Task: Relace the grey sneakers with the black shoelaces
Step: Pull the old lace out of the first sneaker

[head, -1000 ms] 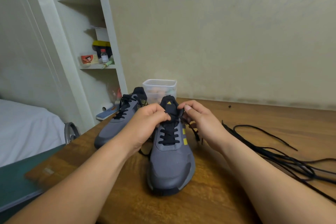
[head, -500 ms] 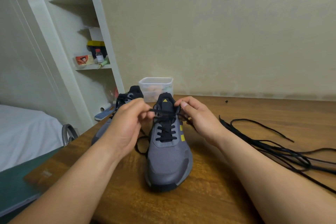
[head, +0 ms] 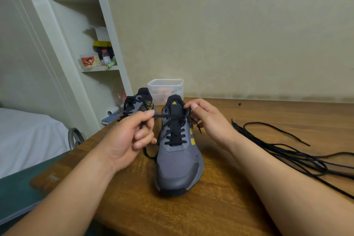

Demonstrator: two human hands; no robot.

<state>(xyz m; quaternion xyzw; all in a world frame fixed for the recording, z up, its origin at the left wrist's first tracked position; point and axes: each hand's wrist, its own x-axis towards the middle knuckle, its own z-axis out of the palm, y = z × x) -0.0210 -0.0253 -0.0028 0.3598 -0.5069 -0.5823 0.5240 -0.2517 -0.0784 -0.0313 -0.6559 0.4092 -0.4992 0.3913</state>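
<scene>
Left hand [head: 132,136] and right hand [head: 206,119] each pinch the black shoelace [head: 168,116], taut across the near grey sneaker [head: 179,166] on the bench [head: 220,207].

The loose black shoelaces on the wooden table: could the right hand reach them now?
Probably yes: the loose black shoelaces lie right of the right hand with only bare wooden table between. It pinches the lace on the grey sneaker, so must release first.
</scene>
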